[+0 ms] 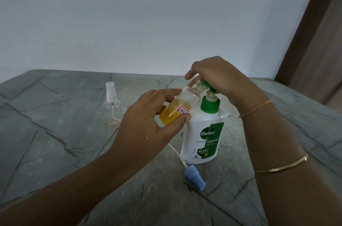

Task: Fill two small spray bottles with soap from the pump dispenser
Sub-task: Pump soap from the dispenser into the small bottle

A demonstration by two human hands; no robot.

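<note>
The left forearm enters from the lower left of the frame and rises toward the centre. The left hand (148,125) shows its back; its fingers (166,94) and thumb curl round the small bottle (177,109). The right forearm enters from the lower right. The right hand (218,77), palm down, sits just above centre, its fingers bent over the pump head (211,88).

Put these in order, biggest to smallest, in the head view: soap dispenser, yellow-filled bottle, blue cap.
1. soap dispenser
2. yellow-filled bottle, partly hidden by the left hand
3. blue cap, though it lies nearest the camera
</note>
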